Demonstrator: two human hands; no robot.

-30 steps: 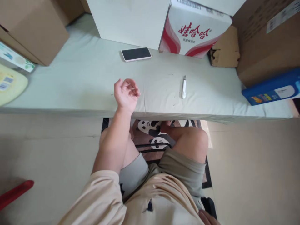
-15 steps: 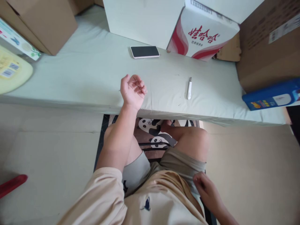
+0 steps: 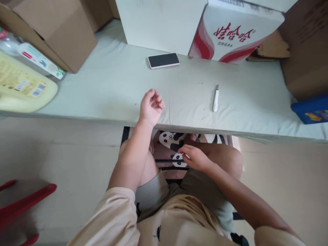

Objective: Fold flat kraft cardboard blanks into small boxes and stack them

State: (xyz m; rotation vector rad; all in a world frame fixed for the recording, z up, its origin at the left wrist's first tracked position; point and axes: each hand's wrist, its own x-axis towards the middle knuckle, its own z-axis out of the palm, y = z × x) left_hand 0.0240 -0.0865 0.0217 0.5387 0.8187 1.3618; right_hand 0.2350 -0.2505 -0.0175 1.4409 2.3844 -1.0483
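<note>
My left hand rests palm up near the front edge of the cloth-covered table. Its fingers are loosely curled, the palm shows, and I see nothing in it. Over my lap, in front of the table edge, hovers my right hand, fingers bent and a little apart, with no object visible in it. A white utility knife lies to the right of my left hand, its blade tip pointing away from me. Farther back is a smartphone with a dark screen and a pale frame.
A white-and-red carton and a white box stand behind the phone. Brown cardboard boxes flank the table. A yellow bottle lies at left, a blue package at right. Something red is on the floor at left.
My right hand has risen from beside my right thigh to over my lap, moving left and forward. My left hand's thumb has drawn in toward its fingers. The view has shifted left.
</note>
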